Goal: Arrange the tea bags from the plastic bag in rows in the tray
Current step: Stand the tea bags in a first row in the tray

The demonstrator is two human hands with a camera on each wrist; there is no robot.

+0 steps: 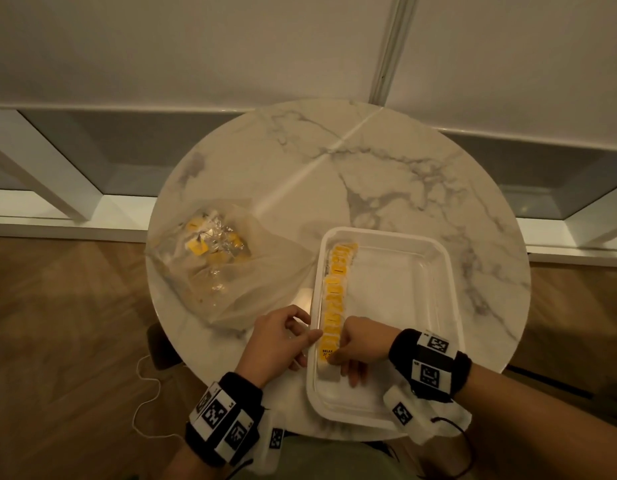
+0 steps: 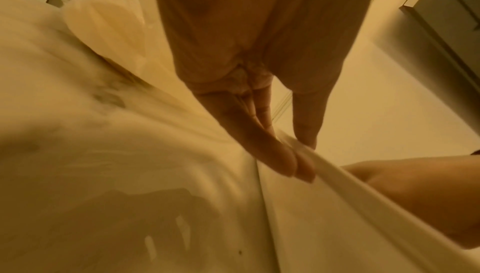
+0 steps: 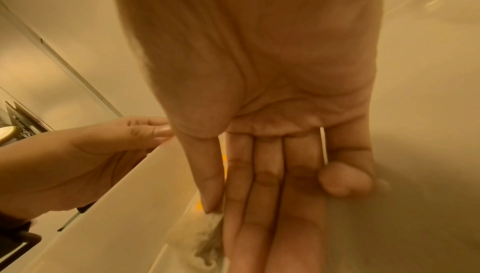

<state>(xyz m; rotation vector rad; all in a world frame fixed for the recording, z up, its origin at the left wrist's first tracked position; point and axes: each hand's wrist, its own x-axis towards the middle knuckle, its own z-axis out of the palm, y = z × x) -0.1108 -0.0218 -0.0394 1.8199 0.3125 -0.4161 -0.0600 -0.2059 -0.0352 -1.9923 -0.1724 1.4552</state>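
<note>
A white plastic tray [image 1: 438,271] lies on the near right of the round marble table. A row of yellow-tagged tea bags [image 1: 335,296] runs along its left wall. My left hand [image 1: 293,337] pinches the tray's left rim [image 2: 335,177] between thumb and fingers [image 2: 285,160]. My right hand [image 1: 348,351] reaches into the tray at the row's near end. Its fingers [image 3: 270,205] lie straight beside the nearest tea bag [image 3: 202,242], the thumb tip touches that bag, and the little finger is curled. A clear plastic bag [image 1: 217,265] holding more tea bags lies at the left.
The table [image 1: 334,161] stands against a white wall with a low ledge. Wooden floor lies on both sides. The tray's right part [image 1: 397,306] holds no tea bags. A thin white cord [image 1: 144,393] trails on the floor at the near left.
</note>
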